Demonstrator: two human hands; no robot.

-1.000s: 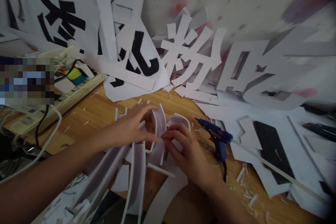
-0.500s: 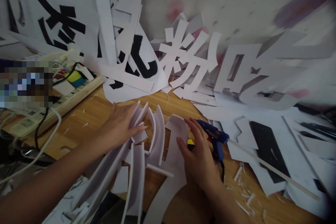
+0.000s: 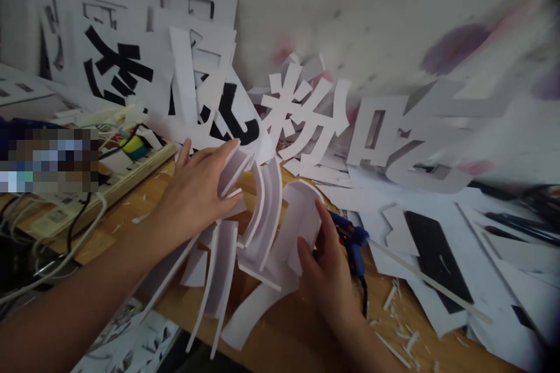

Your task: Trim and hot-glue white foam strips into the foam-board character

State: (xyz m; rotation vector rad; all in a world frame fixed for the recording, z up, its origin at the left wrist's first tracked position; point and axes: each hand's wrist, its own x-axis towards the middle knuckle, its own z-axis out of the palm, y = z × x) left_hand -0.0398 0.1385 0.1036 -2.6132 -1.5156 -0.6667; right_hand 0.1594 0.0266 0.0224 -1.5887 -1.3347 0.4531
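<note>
A white character-shaped piece with raised edge strips [image 3: 268, 210] lies tilted over the wooden table, its lower strokes reaching toward the front edge. My left hand [image 3: 196, 192] grips its upper left part, the thumb inside the channel and the fingers outside. On the right, my right hand [image 3: 326, 259] holds the curved right stroke [image 3: 301, 215] between thumb and fingers. Just beyond that hand is a blue glue gun [image 3: 352, 236] with a long pale glue stick [image 3: 420, 274] in its back. A loose white scrap [image 3: 195, 268] shows beneath the left strokes.
White cut-out characters [image 3: 301, 111] and sheets with black shapes [image 3: 118, 64] lean on the wall. A power strip with cables [image 3: 65, 213] is at left. A black phone-like slab [image 3: 437, 259] lies on paper at right, with offcuts [image 3: 405, 335] on the table.
The white piece has been raised and tilted, with its lower end coming nearer the table's front edge. My left fingers have shifted along its top. The view has also shifted.
</note>
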